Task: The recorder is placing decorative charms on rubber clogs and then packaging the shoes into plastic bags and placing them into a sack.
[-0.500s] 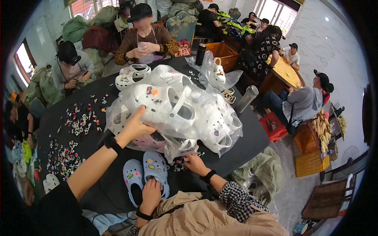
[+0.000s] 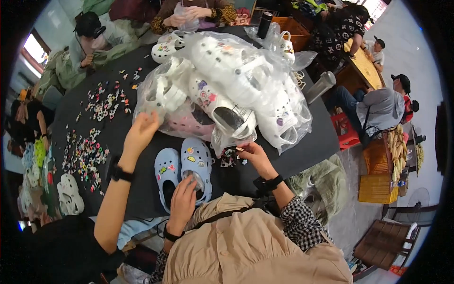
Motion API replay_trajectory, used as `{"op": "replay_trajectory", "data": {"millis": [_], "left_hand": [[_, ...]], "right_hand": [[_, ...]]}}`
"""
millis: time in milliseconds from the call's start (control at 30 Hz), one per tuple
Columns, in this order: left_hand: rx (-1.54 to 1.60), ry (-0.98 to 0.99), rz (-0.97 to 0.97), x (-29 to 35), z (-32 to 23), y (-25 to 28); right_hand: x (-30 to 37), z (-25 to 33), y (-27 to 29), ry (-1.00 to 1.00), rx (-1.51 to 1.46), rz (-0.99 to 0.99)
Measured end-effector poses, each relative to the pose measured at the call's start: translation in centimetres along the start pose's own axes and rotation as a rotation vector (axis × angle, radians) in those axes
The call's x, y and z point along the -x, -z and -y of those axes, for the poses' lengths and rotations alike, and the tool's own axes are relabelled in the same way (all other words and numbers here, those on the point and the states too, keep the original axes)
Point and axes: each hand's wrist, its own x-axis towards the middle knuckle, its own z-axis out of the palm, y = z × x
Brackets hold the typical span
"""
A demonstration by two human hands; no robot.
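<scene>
- Left hand (image 2: 183,201): fingers bent at heel opening of right-side blue clog (image 2: 197,158), grip unclear; clog at 1 o'clock on desk (image 2: 125,180), long axis 12–6, toe at 12.
- Right hand (image 2: 256,157): fingertips bunched, hold unclear.
- Small charms (image 2: 230,157): 9 o'clock from right hand, the nearer.

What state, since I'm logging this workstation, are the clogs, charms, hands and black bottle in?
Blue clogs: upright, side by side, charms attached.
Left hand: at the right-hand one's opening; grip unclear.
Right hand: fingers at a small charm pile; hold unclear.
Bagged white clogs: heaped on the table.
Co-worker's hand: beside that heap; contact unclear.
Loose charms: scattered.
Black bottle: standing.
</scene>
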Motion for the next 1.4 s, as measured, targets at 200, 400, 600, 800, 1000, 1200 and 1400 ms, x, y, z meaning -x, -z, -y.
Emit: {"op": "replay_trajectory", "data": {"millis": [200,400,600,800,1000,1200,1400], "left_hand": [[-0.085,-0.058,0.009,0.0,0.2,-0.6],[0.001,0.068,0.075,0.1,-0.7,-1.3],[0.056,0.128,0.087,0.3,-0.9,-0.9],[-0.100,0.087,0.145,0.0,0.4,-2.3],[0.110,0.116,0.127,-0.1,1.2,-1.9],[1.016,0.495,-0.048,0.2,1.4,-1.9],[1.951,0.838,-0.207,-0.9,2.3,-2.1]], "right_hand": [[1.5,1.1,-1.9,-0.037,-0.140,0.094],[2.5,1.8,-2.3,-0.135,-0.238,0.089],[1.9,0.7,-3.6,-0.111,-0.129,0.201],[1.1,0.8,-6.6,-0.092,-0.128,0.278],[0.3,0.9,-7.5,-0.050,-0.001,0.340],[0.0,0.8,-7.2,-0.105,-0.031,0.304],[-0.6,0.4,-7.6,-0.153,-0.058,0.280]]}}
